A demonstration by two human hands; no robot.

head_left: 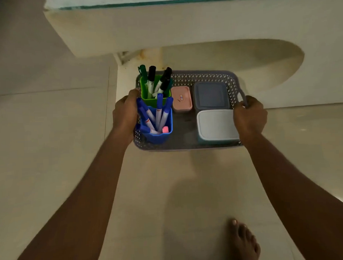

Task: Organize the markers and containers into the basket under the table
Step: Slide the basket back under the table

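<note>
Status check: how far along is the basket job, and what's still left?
Packing looks done: the green cup and blue cup hold markers, and the pink container, grey-blue container and white-lidded container sit in the basket. In hand: left hand and right hand grip the basket's sides. Left, probably: sliding it under the table, which it only borders now.

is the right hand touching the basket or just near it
Touching. The head view shows the right hand with its fingers curled round the handle at the right end of the basket.
</note>
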